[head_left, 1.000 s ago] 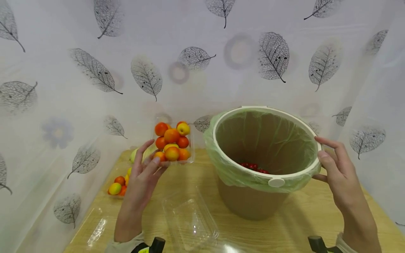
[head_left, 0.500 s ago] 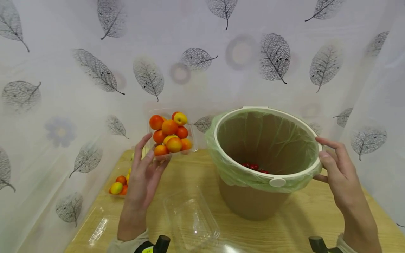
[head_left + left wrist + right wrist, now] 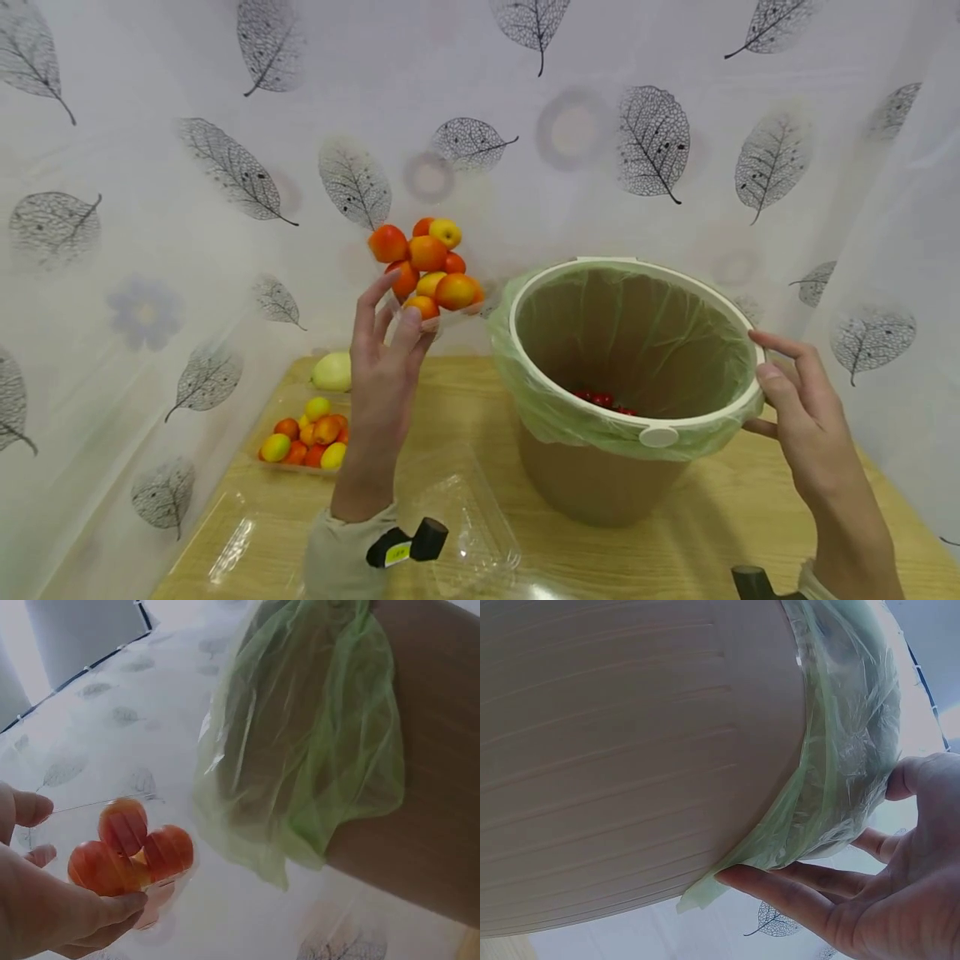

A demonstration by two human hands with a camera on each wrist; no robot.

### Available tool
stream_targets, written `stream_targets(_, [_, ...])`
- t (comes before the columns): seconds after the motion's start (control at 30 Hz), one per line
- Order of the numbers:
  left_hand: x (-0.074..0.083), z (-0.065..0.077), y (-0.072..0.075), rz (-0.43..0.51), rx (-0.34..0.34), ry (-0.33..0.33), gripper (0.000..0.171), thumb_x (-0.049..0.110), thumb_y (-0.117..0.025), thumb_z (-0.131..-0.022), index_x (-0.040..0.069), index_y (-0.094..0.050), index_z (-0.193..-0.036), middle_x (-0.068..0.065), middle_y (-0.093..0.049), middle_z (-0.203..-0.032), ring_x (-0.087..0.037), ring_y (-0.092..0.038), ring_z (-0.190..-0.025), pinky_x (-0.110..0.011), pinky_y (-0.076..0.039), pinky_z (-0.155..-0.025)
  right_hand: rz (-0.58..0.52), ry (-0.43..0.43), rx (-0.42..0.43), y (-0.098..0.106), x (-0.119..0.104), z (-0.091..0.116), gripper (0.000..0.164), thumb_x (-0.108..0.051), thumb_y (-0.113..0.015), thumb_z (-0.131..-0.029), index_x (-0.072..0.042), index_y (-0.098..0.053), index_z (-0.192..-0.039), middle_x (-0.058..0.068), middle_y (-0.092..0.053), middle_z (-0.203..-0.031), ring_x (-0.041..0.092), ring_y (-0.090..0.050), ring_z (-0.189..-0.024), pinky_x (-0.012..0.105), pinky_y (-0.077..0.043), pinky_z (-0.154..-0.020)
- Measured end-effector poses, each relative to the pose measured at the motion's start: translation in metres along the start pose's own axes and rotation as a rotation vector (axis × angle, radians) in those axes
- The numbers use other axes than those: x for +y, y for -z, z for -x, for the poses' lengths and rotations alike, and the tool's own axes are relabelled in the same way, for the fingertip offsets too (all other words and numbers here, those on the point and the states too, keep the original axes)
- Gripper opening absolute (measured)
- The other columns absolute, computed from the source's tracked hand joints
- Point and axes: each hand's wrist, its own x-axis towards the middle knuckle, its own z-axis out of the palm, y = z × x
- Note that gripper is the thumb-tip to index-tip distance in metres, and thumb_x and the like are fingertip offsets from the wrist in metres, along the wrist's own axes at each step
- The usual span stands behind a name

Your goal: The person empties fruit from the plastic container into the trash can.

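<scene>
Brace the brown bin (image 3: 600, 487), right of centre in the frame, by pinching its pale rim (image 3: 697, 419) in the right hand (image 3: 806, 408), without dragging the green liner (image 3: 536, 396). Hold the clear tray (image 3: 429, 323), just left of centre, pinched by an edge in the left hand (image 3: 386, 367) (best level, no jerks), to stop heaped fruit (image 3: 427, 252) from rolling off.

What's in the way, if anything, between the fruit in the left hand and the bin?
Nothing visible fills the gap between the held fruit and the bin; only its rim, draped with a green bag, would likely need clearing.
</scene>
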Motion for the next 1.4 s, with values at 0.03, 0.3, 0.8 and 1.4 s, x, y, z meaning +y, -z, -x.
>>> stream_targets(0.03, [-0.002,-0.002,-0.004,0.005,-0.003,-0.015,0.042,0.012,-0.056,-0.105,0.012,-0.048,-0.147,-0.014,-0.037,-0.137,-0.023,-0.054,-0.105,-0.038,-0.050,-0.104,0.005,0.000,0.000,0.000,0.000,0.000,0.042,-0.012,-0.038,-0.111,-0.009,-0.042,-0.152,0.001,-0.066,-0.122,0.007,-0.069,-0.104,0.023,-0.060,-0.066])
stream_targets(0.3, [-0.022,-0.014,-0.029,-0.047,-0.019,-0.125,0.038,0.012,-0.047,-0.109,0.010,-0.050,-0.147,-0.009,-0.043,-0.145,-0.023,-0.054,-0.118,-0.042,-0.046,-0.110,0.007,0.006,0.006,-0.001,-0.001,0.000,0.041,-0.013,-0.038,-0.111,-0.009,-0.042,-0.152,0.002,-0.068,-0.114,0.008,-0.069,-0.101,0.023,-0.060,-0.065])
stream_targets(0.8, [-0.049,-0.008,-0.060,-0.209,-0.037,-0.235,0.036,-0.004,-0.063,-0.098,0.000,-0.064,-0.134,-0.004,-0.024,-0.162,-0.023,-0.040,-0.144,-0.045,-0.039,-0.115,0.055,-0.007,0.020,-0.001,0.000,0.001,0.041,-0.014,-0.039,-0.111,-0.011,-0.043,-0.152,-0.001,-0.066,-0.121,0.006,-0.069,-0.102,0.023,-0.059,-0.066])
stream_targets(1.4, [-0.062,-0.004,-0.059,-0.218,-0.120,-0.327,0.032,-0.019,-0.064,-0.090,-0.009,-0.069,-0.120,-0.007,-0.023,-0.163,-0.029,-0.033,-0.149,-0.041,-0.036,-0.118,0.074,0.002,0.009,0.000,0.000,0.001,0.042,-0.014,-0.037,-0.111,-0.011,-0.041,-0.153,0.000,-0.065,-0.122,0.005,-0.068,-0.104,0.022,-0.059,-0.066])
